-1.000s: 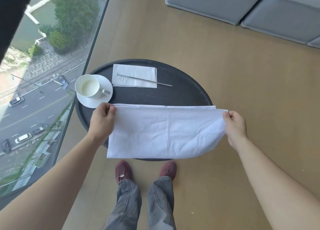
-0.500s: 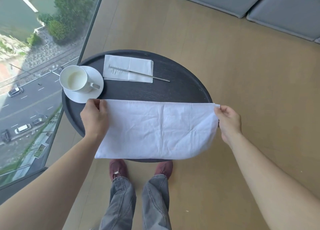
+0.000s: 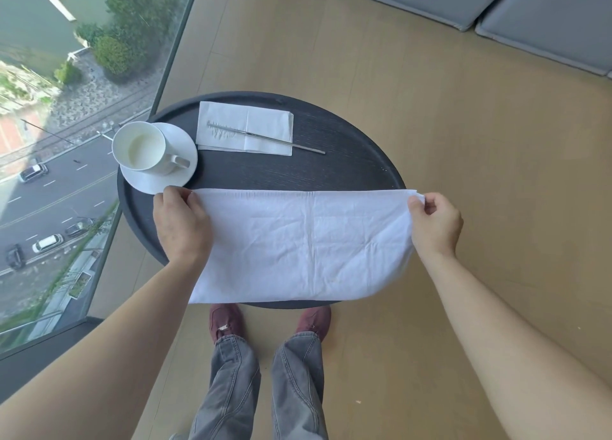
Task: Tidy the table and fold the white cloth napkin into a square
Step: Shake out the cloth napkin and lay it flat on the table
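The white cloth napkin [image 3: 304, 244], folded into a wide strip, is stretched over the near half of the round black table [image 3: 357, 174]. My left hand [image 3: 180, 224] pinches its far left corner. My right hand [image 3: 435, 224] pinches its far right corner at the table's right rim. The near edge of the cloth hangs to the table's front rim. Behind it stand a white cup [image 3: 142, 148] on a white saucer [image 3: 178, 178], and a thin metal utensil [image 3: 265, 137] lying on a white paper napkin [image 3: 265, 121].
A floor-to-ceiling glass wall [image 3: 66, 141] runs close along the table's left side. Grey sofa cushions [image 3: 496, 5] sit at the far right on the wooden floor [image 3: 463, 125]. My feet in dark red shoes [image 3: 228, 320] stand just below the table's near rim.
Both hands have lowered the held edge of the cloth toward the tabletop, and the strip now lies flatter over the table's near half. The view has shifted slightly.
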A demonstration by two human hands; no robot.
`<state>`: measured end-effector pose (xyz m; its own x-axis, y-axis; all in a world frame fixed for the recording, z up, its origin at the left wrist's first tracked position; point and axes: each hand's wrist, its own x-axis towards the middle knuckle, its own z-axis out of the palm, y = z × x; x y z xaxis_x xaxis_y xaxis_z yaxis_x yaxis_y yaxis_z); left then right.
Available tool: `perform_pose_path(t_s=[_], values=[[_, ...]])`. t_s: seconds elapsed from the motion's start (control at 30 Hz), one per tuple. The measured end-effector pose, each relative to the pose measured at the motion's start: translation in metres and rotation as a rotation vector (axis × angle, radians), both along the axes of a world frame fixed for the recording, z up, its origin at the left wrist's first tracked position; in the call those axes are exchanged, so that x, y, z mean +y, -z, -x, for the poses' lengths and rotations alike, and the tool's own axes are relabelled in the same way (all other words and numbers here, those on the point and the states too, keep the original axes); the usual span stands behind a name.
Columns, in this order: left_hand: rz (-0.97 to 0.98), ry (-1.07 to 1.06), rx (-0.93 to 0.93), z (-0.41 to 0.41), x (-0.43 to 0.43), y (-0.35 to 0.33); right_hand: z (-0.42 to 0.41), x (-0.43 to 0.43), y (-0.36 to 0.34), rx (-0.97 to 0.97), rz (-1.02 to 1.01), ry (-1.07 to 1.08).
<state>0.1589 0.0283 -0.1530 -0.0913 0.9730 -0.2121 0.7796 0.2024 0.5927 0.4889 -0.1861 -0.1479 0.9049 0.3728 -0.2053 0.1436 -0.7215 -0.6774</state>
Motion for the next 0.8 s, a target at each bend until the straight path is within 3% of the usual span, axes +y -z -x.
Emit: perform_pose_path(t_s=[0.17, 0.3, 0.5, 0.67, 0.8], values=[[0.018, -0.001, 0.005, 0.001, 0.002, -0.002, -0.009, -0.006, -0.003, 0.28, -0.106, 0.051], [0.009, -0.008, 0.015, 0.0, 0.001, 0.0, -0.015, -0.008, -0.001, 0.389, -0.132, 0.079], [-0.005, 0.011, 0.093, -0.002, 0.003, 0.003, -0.016, -0.005, 0.001, 0.422, -0.145, 0.123], [-0.041, -0.019, -0.054, 0.001, -0.009, 0.0, -0.011, -0.012, 0.001, 0.462, -0.129, 0.133], [0.024, -0.004, -0.005, 0.014, -0.031, 0.0, -0.005, -0.027, 0.007, 0.441, -0.114, 0.095]])
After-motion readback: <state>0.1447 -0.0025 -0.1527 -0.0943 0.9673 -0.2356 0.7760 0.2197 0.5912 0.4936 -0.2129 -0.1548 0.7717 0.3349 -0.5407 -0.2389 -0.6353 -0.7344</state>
